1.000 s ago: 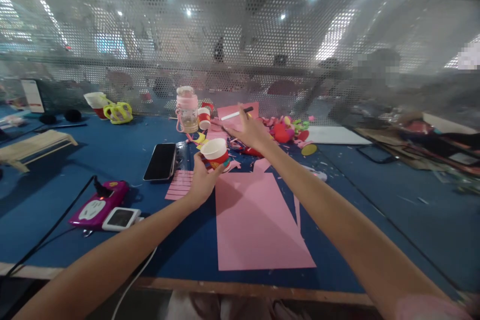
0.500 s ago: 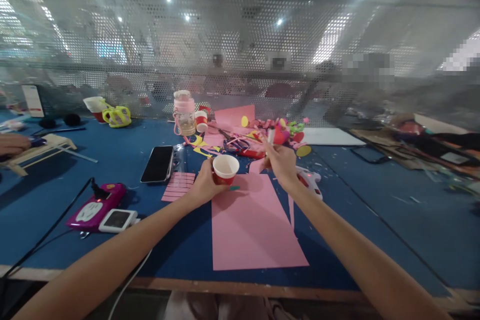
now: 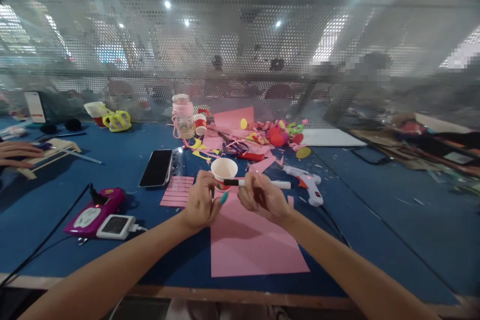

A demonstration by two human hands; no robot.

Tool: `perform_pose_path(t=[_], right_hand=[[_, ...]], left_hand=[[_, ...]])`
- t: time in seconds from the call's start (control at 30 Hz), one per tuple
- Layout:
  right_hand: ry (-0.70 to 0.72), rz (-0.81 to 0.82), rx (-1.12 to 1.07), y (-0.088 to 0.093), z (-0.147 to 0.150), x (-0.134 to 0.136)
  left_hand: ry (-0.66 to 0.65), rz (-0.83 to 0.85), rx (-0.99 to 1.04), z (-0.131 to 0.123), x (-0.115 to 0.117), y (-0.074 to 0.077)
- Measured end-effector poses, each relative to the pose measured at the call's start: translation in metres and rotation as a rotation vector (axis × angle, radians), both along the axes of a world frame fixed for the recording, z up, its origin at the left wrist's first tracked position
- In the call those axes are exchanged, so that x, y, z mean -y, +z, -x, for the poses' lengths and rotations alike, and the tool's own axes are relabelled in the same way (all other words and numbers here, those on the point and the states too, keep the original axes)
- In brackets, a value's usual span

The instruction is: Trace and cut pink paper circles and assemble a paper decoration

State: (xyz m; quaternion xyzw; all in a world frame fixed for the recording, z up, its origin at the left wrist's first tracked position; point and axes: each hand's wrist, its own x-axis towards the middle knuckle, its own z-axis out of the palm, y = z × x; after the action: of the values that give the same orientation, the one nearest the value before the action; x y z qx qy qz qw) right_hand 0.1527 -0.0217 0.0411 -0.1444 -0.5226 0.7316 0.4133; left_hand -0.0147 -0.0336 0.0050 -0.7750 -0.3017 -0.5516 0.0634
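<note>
A black-and-white marker [image 3: 279, 184] is held level in my right hand [image 3: 262, 195], its fingers curled round the barrel and the black end pointing left. My left hand [image 3: 202, 200] is at that black end, thumb and fingers apart around the tip; contact is unclear. Just behind both hands stands a red-and-white paper cup [image 3: 224, 167], upright at the far edge of a pink paper sheet [image 3: 258, 250]. The marker and fingers cover part of the cup's lower side.
Right of my hand lies a white glue gun [image 3: 309, 185]. Scissors [image 3: 236, 147] and paper scraps lie behind. On the left are a phone [image 3: 156, 167], lined pink paper [image 3: 178, 191] and a purple power bank [image 3: 95, 215]. Another person's hand [image 3: 18, 152] touches a wooden frame.
My left hand has let go of the cup, which now stands on its own. My right hand has brought the marker down and left, turning it level before the cup.
</note>
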Motion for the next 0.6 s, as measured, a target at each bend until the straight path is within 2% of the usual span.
perform_pose_path(t=[0.07,0.2,0.27,0.37,0.43,0.5,0.53,0.6], right_hand=[[0.011,0.060,-0.031,-0.004,0.002,0.001],[0.055,0.108,0.000,-0.012,0.008,0.009],[0.069,0.095,0.027,-0.012,0.009,0.014],[0.024,0.061,0.072,-0.002,-0.004,0.013],[-0.155,0.009,0.060,0.008,-0.022,0.003],[-0.513,-0.109,0.003,0.014,-0.043,-0.012],[-0.623,-0.172,0.009,0.015,-0.051,-0.020],[-0.786,-0.292,0.006,0.009,-0.059,-0.033]], left_hand=[[0.019,0.044,-0.050,0.002,-0.001,0.003],[-0.113,0.155,-0.290,0.002,-0.004,0.001],[-0.137,0.144,-0.288,0.004,-0.007,-0.005],[-0.075,0.153,-0.108,0.012,-0.015,-0.014],[0.100,0.184,0.142,0.019,-0.022,-0.017],[0.202,0.214,0.229,0.022,-0.028,-0.018],[0.276,0.280,0.271,0.021,-0.031,-0.017],[0.291,0.326,0.282,0.017,-0.037,-0.016]])
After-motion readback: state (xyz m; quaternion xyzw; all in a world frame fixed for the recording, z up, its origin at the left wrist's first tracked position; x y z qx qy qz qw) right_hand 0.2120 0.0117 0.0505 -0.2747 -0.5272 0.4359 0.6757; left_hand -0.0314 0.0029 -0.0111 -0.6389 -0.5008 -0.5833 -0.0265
